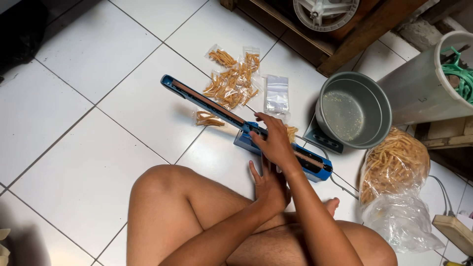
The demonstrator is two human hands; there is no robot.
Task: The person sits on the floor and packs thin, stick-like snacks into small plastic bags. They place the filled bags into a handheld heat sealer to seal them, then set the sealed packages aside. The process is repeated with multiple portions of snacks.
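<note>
On the white tiled floor: glossy square tiles (74, 128), dark grout lines, bare legs folded at bottom edge.
Sealer: blue impulse heat sealer (246, 129), long narrow arm raised at a slant, brown strip along its length, base flat on tile.
Snack packets: small clear plastic pouches (230, 79) of orange-tan stick snacks, loosely heaped beyond sealer arm; one more packet (207, 118) just beside arm.
Empty pouches: flat stack of clear zip bags (276, 94), slightly crinkled.
Pot: round grey metal pot (354, 109), dull inside, crumbs on bottom.
Bulk bag: large crumpled clear bag (394, 187) of same stick snacks.
Hidden: pouch under hands mostly covered, only orange tip showing; white bucket (423, 83) cut off at right.
Right hand (274, 140): fingers curled down, pressing on sealer near hinge end.
Left hand (270, 184): fingers half spread, touching sealer base edge; grip on anything impossible to tell.
</note>
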